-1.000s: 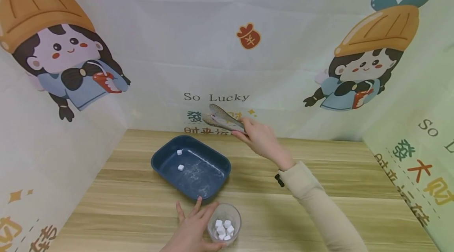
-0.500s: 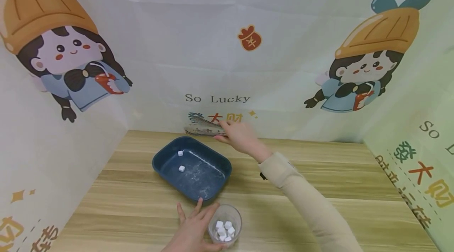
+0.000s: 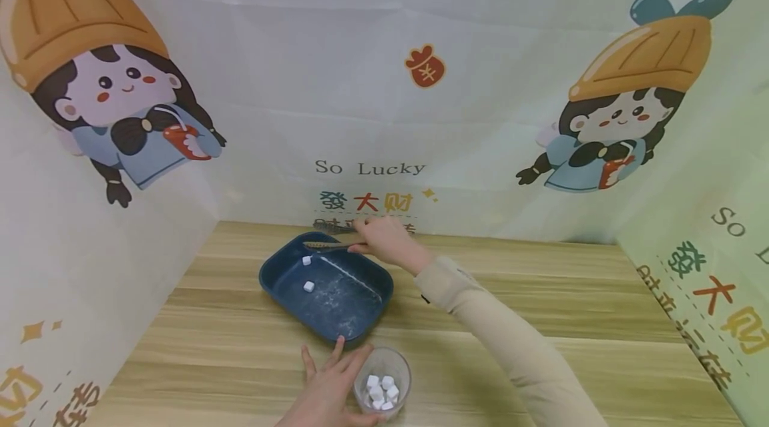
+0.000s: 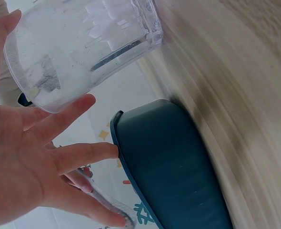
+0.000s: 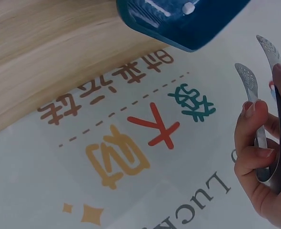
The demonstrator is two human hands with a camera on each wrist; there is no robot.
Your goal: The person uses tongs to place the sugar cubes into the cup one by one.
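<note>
My right hand (image 3: pixel 387 240) grips metal tongs (image 5: pixel 247 78) with perforated tips, their arms spread and nothing between them. The tongs are above the far edge of a dark blue tray (image 3: pixel 360 271). Two small white cubes, a far one (image 3: pixel 307 260) and a nearer one (image 3: pixel 309 286), lie apart in that tray. Down in front, my left hand (image 3: pixel 327 390) holds a clear cup (image 3: pixel 401 363) between thumb and forefinger. Several white cubes (image 3: pixel 387 392) lie in the bottom of the cup. In the left wrist view, another left fingertip (image 4: pixel 113 150) touches the tray's rim.
The tray and cup stand close together on a wood-grain tabletop (image 3: pixel 510 360). A pale printed cloth (image 3: pixel 480 133) rises behind the table and along both sides, close beyond the tray's far edge.
My right hand has moved left and down with the tongs, from in front of the back cloth to over the tray's far edge. The left hand, cup and cubes stay put.
</note>
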